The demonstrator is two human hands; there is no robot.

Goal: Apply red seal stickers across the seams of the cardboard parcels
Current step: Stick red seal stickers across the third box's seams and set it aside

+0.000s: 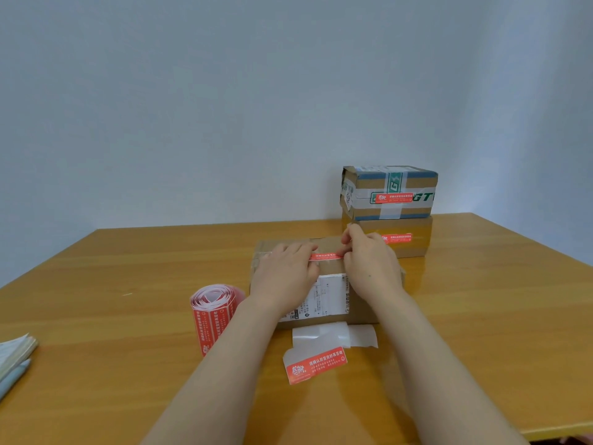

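Soft, even daylight, faint shadows, mild blur, wide-angle edge warping.

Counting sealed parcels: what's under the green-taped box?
A second cardboard box, red sticker on its front, resting on the table. The right hand covers part of its left end; its top is hidden by the green-taped box.

I see a plain, pale blue-grey wall filling the upper view, softly lit and a little brighter toward the right. Below it lies a tan wooden worktop, its glossy grain catching faint reflections.
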